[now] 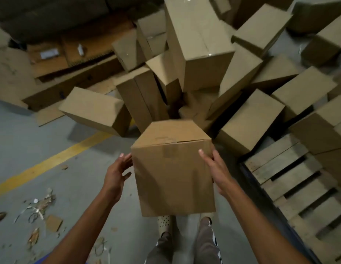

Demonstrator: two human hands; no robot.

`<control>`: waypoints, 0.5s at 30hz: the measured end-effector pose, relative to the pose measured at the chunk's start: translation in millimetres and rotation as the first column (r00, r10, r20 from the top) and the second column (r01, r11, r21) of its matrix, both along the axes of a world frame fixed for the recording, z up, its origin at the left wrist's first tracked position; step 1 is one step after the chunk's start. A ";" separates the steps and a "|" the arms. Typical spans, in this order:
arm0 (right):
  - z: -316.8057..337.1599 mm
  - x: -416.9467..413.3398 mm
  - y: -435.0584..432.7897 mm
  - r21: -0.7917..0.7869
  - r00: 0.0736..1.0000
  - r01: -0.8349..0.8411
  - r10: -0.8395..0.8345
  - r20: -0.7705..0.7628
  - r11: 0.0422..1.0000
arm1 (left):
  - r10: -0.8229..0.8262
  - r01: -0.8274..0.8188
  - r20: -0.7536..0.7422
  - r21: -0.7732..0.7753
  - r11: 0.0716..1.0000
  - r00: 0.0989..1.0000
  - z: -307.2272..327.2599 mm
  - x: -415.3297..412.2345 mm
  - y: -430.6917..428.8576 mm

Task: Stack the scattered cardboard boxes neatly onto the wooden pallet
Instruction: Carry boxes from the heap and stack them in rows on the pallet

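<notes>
Cardboard box (173, 168) between left hand (116, 174), right hand (217, 168)

Cannot see the fingers of the right grip (214, 168) behind the side of the box (173, 178). Catches only part of the shoes (166, 222) below the grip. Loses the pallet (276, 162), rightward, at the edge. Cannot name blurred litter (39, 205) leftward.
</notes>
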State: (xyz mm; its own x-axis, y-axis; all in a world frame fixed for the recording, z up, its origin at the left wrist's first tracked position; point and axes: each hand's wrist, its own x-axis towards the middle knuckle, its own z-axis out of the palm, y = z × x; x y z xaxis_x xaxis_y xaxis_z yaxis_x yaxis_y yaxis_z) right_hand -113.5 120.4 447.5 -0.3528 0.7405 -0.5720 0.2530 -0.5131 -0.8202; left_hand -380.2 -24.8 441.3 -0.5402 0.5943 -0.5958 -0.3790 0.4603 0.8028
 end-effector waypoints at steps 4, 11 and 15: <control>46.5 4.3 -6.6 0.054 0.999 -0.012 0.014 -0.032 0.998 | -0.010 0.008 0.016 0.136 0.991 1.000 34.3 -2.5 -1.1; 90.0 27.1 -64.0 0.145 0.984 0.177 -0.171 -0.047 0.974 | -0.187 0.171 0.018 0.318 0.932 0.982 88.7 5.3 18.4; 103.2 44.7 -96.1 0.148 0.947 0.320 -0.317 -0.049 0.936 | -0.340 0.359 -0.113 0.306 0.882 0.933 106.9 25.1 27.6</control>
State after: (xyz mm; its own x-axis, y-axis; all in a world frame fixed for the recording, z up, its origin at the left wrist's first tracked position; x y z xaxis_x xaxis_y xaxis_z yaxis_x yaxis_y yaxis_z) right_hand -68.8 24.3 550.7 -0.0965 0.8935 -0.4386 0.0760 -0.4327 -0.8983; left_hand -355.0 2.8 548.2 -0.2883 0.9024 -0.3203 -0.1926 0.2730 0.9425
